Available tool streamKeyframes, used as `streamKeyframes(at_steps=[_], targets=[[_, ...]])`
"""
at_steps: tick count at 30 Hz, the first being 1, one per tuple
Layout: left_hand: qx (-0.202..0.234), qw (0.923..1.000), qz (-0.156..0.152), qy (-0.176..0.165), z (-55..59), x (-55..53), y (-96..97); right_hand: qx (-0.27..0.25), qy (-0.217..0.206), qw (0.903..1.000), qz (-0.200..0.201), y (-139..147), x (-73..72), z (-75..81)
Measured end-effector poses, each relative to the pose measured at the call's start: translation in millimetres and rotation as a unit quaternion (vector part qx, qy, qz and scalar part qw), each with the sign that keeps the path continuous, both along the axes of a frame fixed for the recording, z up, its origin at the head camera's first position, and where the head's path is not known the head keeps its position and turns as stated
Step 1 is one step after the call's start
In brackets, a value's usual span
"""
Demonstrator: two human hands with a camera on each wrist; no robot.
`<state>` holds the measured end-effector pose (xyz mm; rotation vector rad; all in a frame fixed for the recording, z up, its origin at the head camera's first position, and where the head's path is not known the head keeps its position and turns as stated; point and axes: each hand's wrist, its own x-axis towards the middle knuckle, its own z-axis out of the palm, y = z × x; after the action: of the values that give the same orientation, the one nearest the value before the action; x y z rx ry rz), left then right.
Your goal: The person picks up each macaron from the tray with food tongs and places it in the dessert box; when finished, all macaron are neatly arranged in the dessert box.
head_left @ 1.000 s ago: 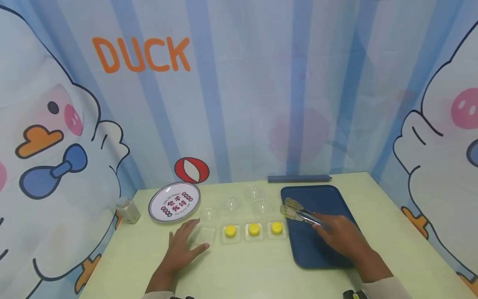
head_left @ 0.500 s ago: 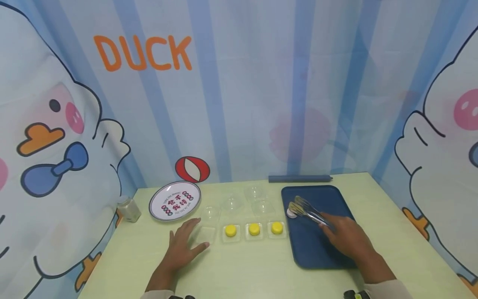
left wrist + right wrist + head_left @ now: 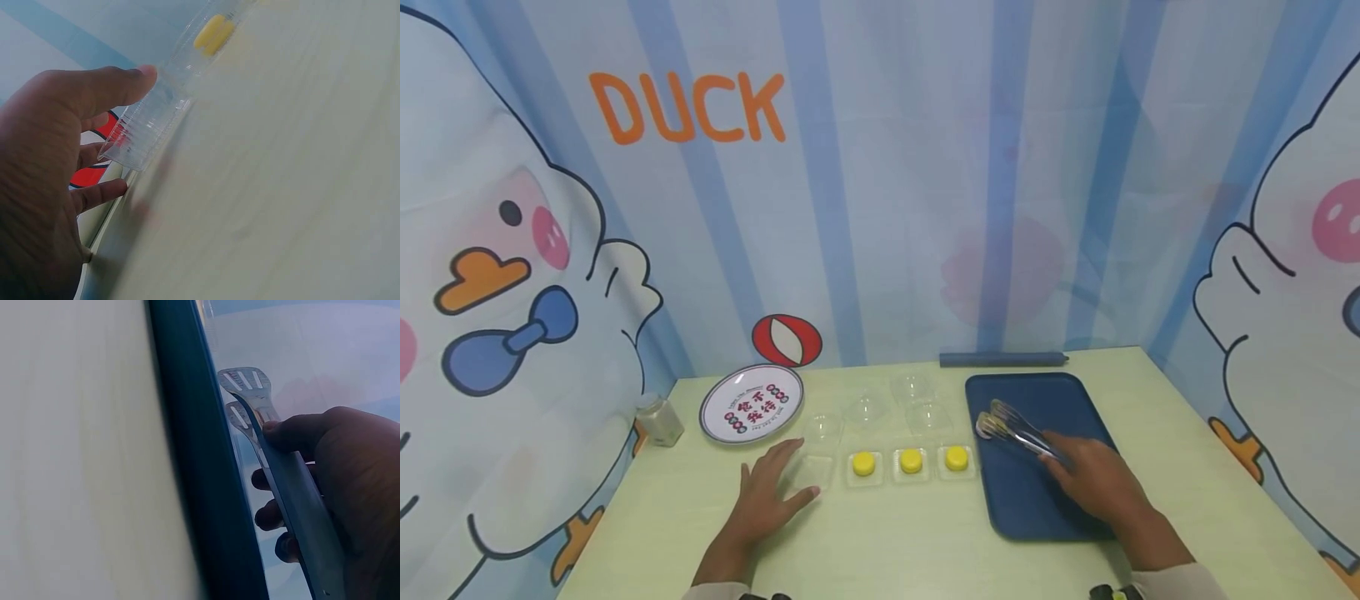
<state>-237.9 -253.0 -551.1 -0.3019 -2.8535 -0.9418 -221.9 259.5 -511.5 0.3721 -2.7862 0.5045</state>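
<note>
My right hand point(image 3: 1093, 475) holds metal slotted tongs point(image 3: 1022, 433) above the blue tray point(image 3: 1026, 517). Their heads stand apart; one is at a small whitish round piece point(image 3: 982, 426) by the tray's left edge. Whether it is gripped is unclear. In the right wrist view the thumb and curled fingers hold the tongs point(image 3: 300, 506). My left hand point(image 3: 763, 496) lies with thumb and fingers spread around a bare clear plastic base point(image 3: 814, 473). Their tips are near its sides; contact is hard to tell. Three similar bases to its right each bear a yellow round piece point(image 3: 911, 460).
Several clear dome lids point(image 3: 866, 407) stand behind the bases. A white plate point(image 3: 751, 406) with red lettering lies at the back left, beside a small square container point(image 3: 658, 421). A dark blue rod-like object point(image 3: 1002, 359) lies along the table's back edge.
The tongs have drawn back a little to the right from the tray's left edge, uncovering the whitish round piece; their heads have come slightly closer to it. My left hand stays put.
</note>
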Motion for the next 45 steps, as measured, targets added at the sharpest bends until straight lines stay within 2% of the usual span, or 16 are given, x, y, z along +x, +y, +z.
streamKeyframes(at_steps=[13,24,32,38,45], targets=[[-0.003,0.9999,-0.006,0.009,-4.0,-2.1,-3.4,0.006,-0.002,1.0000,0.004,-2.2,0.1,-0.9],[0.001,0.9999,0.003,-0.010,-0.2,-1.7,-1.2,0.010,0.003,0.9999,0.008,-2.8,-0.3,-0.5],[0.012,0.9998,0.012,-0.004,-1.8,-2.4,-0.1,0.013,-0.001,0.9998,0.012,-1.1,-1.0,-2.0],[0.018,0.9996,0.017,-0.016,-2.0,-3.6,-0.3,0.015,-0.003,0.9998,0.011,-1.3,-1.0,-1.4],[0.020,0.9995,0.018,-0.015,-1.6,-2.3,-0.1,0.016,-0.011,0.9998,0.007,-2.2,-0.7,-0.2]])
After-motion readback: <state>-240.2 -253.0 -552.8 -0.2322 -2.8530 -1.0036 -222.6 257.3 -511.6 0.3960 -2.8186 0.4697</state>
